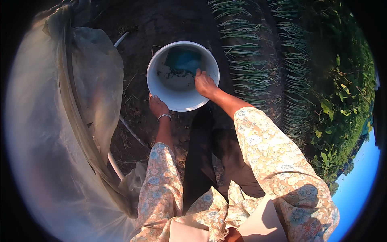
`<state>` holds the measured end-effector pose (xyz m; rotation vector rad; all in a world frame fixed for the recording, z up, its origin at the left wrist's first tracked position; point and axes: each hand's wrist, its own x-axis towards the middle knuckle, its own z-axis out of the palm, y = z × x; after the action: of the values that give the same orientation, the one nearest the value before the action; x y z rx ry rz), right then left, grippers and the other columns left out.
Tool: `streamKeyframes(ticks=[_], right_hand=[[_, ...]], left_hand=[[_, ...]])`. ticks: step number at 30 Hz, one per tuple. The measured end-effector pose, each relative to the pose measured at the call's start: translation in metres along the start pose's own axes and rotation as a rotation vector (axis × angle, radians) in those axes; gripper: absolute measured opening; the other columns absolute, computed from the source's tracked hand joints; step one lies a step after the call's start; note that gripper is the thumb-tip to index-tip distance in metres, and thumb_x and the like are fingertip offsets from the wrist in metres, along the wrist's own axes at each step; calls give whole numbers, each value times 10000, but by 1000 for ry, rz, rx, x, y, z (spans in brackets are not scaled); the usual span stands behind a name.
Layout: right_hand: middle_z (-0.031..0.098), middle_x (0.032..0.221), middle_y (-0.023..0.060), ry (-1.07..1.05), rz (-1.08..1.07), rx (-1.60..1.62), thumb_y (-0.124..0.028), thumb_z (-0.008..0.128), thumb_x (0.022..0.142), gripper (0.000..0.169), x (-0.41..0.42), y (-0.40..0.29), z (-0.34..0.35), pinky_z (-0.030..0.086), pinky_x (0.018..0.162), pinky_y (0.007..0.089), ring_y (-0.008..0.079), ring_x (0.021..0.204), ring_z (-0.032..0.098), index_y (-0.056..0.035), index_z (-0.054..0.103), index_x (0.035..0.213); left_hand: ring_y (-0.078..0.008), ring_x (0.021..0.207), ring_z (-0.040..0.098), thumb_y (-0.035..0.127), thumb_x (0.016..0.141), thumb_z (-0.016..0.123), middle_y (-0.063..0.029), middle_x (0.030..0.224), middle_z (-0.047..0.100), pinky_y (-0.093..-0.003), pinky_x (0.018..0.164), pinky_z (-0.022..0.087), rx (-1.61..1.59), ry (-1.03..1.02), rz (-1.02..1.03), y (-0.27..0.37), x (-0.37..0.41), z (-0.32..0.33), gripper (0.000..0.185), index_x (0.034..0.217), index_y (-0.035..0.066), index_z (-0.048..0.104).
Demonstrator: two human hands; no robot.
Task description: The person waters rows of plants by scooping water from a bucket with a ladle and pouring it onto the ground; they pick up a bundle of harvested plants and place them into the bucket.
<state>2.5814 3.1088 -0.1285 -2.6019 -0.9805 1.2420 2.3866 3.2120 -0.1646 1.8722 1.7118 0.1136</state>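
A white plastic bucket [183, 104] is in front of me, its open mouth turned up towards the camera. My left hand [157, 106] grips the near left side of the bucket at its rim. Inside the bucket, my right hand [205, 82] is closed on the edge of a blue-green object [183, 59], perhaps a scoop or a cloth; its exact kind cannot be told. Dark specks lie beside this object on the bucket's pale inner surface. The fingertips of my left hand are partly hidden behind the bucket wall.
A large translucent plastic sheet [39, 130] hangs along the left, with a pale pipe [115, 166] by its edge. Rows of green onion-like plants [248, 63] grow on dark soil at the right, before leafy bushes [329, 106]. My dark-trousered legs [199, 157] are below the bucket.
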Motion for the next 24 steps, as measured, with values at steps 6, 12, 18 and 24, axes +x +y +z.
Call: streamKeyframes(ticks=[6, 12, 18, 24], right_hand=[[597, 824, 189, -234, 147, 569, -55, 557, 789, 273, 33, -5, 26, 530, 566, 333, 225, 688, 644, 78, 536, 1026], [574, 735, 110, -441, 225, 1656, -53, 514, 856, 105, -38, 35, 8, 507, 479, 241, 135, 577, 570, 48, 538, 872], [520, 869, 113, -541, -24, 2056, -73, 484, 869, 324, -136, 73, -25, 502, 494, 194, 99, 667, 512, 63, 392, 1148], [523, 889, 116, -374, -171, 2171, -91, 493, 868, 336, -223, 117, -68, 491, 511, 198, 98, 678, 504, 54, 396, 1155]], left_hand=[[-388, 1002, 543, 158, 928, 401, -234, 1142, 544, -434, 829, 427, 4, -6, -95, 2, 1, 4, 367, 1254, -1, 450], [-388, 985, 554, 161, 926, 400, -227, 1119, 561, -439, 808, 437, -11, 33, -38, 0, 1, 5, 340, 1225, 17, 475], [-398, 1051, 516, 238, 915, 424, -240, 1176, 518, -450, 869, 417, 234, -121, -42, -2, 19, -4, 412, 1239, -17, 446], [-377, 1220, 380, 400, 836, 553, -247, 1326, 372, -425, 1009, 326, 280, -18, 23, 23, -53, -25, 712, 1340, -34, 298]])
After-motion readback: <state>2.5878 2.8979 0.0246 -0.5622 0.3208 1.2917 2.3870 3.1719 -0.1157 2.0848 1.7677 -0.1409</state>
